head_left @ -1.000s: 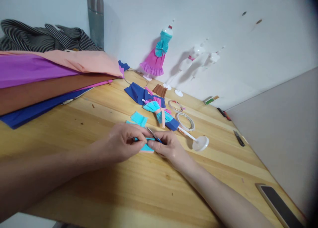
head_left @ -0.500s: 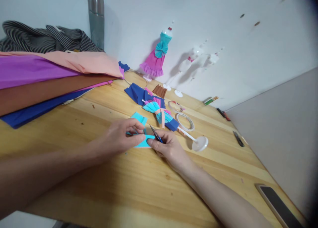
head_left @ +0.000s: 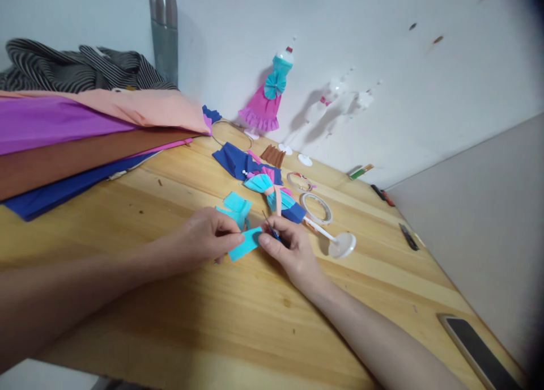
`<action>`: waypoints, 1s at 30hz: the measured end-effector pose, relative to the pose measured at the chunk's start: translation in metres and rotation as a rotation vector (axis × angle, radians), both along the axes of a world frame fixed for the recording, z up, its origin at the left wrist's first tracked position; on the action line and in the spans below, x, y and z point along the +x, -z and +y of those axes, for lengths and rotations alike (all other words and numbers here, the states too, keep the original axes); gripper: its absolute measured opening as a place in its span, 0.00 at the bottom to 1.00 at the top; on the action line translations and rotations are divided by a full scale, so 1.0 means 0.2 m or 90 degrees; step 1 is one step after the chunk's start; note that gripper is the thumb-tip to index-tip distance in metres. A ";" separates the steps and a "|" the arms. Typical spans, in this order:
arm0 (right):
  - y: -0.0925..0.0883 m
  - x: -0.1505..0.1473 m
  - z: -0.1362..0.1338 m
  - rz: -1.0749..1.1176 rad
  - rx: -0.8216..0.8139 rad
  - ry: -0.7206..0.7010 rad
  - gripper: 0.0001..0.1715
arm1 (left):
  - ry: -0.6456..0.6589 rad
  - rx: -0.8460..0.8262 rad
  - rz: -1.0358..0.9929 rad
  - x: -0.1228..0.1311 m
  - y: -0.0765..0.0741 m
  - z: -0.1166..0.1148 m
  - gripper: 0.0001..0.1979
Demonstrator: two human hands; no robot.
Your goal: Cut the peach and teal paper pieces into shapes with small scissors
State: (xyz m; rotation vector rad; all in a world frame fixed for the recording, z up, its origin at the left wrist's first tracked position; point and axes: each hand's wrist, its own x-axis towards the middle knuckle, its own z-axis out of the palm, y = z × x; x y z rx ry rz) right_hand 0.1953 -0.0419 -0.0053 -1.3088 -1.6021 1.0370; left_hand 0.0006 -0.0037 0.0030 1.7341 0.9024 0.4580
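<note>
A small turquoise piece of crepe paper (head_left: 245,245) is stretched between my two hands above the table. My left hand (head_left: 212,236) pinches its left side between thumb and fingers. Blue-handled scissors (head_left: 272,231) are in my right hand (head_left: 291,248), blades pointing up and away, while its thumb presses the paper's right end. Just beyond my left hand, more turquoise paper (head_left: 236,207) lies on the wood. Behind my right hand is a doll stand (head_left: 344,245) on its side, bearing a turquoise bow (head_left: 266,190) with a peach band and a dark blue skirt.
Folded coloured paper sheets (head_left: 97,132) and a striped cloth (head_left: 93,67) fill the left. At the back stand a dressed doll form (head_left: 272,95) and two bare ones. Tape rolls (head_left: 317,208), a box cutter (head_left: 408,237) and a phone (head_left: 480,347) lie rightward.
The turquoise piece has tilted, its left end now lower and nearer me. My left hand has shifted slightly left, uncovering more of the paper lying behind it. The scissors stay in my right hand.
</note>
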 end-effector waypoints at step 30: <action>0.07 -0.07 -0.05 0.220 -0.128 0.052 0.20 | -0.056 -0.054 -0.018 0.04 0.02 -0.08 0.16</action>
